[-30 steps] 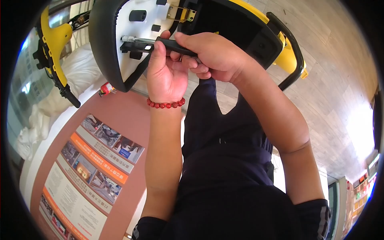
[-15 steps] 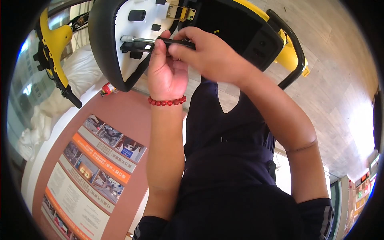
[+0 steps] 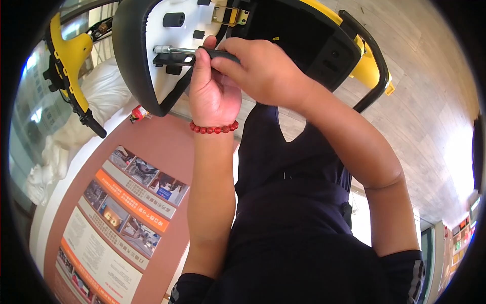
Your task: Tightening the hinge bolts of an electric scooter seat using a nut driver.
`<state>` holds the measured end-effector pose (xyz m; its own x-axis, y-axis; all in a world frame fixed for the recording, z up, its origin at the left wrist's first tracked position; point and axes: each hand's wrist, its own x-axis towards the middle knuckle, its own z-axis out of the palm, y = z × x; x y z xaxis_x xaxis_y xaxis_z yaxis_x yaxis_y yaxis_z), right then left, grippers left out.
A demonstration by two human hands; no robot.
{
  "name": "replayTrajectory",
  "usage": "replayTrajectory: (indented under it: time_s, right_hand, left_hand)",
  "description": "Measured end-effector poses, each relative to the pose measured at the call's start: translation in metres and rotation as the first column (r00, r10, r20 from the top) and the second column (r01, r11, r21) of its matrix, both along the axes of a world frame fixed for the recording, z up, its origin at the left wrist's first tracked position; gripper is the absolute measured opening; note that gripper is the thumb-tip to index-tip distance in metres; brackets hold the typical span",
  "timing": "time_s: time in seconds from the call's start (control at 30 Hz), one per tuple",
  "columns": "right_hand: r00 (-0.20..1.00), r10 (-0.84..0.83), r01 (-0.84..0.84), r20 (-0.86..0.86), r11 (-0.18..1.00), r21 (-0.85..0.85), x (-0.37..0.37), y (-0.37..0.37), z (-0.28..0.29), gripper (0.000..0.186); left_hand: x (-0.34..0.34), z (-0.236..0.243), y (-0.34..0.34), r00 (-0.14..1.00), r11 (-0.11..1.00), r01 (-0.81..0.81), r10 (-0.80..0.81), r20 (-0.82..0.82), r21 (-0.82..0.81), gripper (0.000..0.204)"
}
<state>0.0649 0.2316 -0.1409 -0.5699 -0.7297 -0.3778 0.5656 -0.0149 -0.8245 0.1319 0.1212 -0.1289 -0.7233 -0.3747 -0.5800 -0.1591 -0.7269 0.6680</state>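
Observation:
A socket driver (image 3: 181,50) with a bright metal shaft and a dark handle lies across the white underside (image 3: 167,38) of a raised black seat (image 3: 132,55). Its socket end meets the seat next to a flat black bracket (image 3: 167,60) with a slot. My left hand (image 3: 215,101), a red bead bracelet at its wrist, is closed with thumb and finger where the shaft meets the handle, beside the bracket. Around the handle my right hand (image 3: 266,71) is closed, its fingertips partly hidden. What the socket sits on cannot be made out.
Black rubber pads (image 3: 173,20) and a gold-coloured hinge (image 3: 230,16) are on the seat's underside. Right of it is a yellow and black vehicle body with a black bar (image 3: 380,71). Yellow handlebars (image 3: 73,50), a red extinguisher (image 3: 137,112) and a printed wall panel (image 3: 126,202) stand left.
My right hand has turned slightly about the driver's handle and shifted a little. My left hand keeps its hold. The whole view has shifted slightly.

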Motion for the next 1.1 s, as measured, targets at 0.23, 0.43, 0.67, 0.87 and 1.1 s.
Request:
replayTrajectory:
  time_s: [0.23,0.43,0.67,0.87,1.1]
  right_hand:
    - [0.984,0.174,-0.175,0.024,0.966,0.190,-0.015,0.005,0.015,0.030]
    - [0.900,0.042,0.054,-0.434,0.977,0.206,-0.009,-0.002,0.004,0.028]
    - [0.999,-0.009,0.009,-0.048,1.000,0.010,0.000,-0.002,-0.007,0.026]
    - [0.567,0.088,0.216,-0.819,0.943,0.251,-0.004,-0.004,0.000,0.030]
    - [0.847,0.226,-0.168,0.480,0.972,-0.162,-0.008,-0.002,-0.001,0.031]
  left_hand:
    - [0.001,0.000,-0.002,0.995,0.996,0.087,-0.087,-0.042,0.008,0.032]
    - [0.004,-0.004,-0.005,0.997,0.999,0.049,-0.048,-0.056,0.021,0.032]
    - [0.004,-0.004,-0.005,0.999,0.999,0.047,-0.047,-0.022,-0.006,0.033]
    - [0.002,0.001,-0.003,0.998,0.999,0.039,-0.037,-0.044,0.030,0.038]
    - [0.013,-0.012,-0.017,0.971,0.979,0.189,-0.175,-0.166,0.073,0.039]
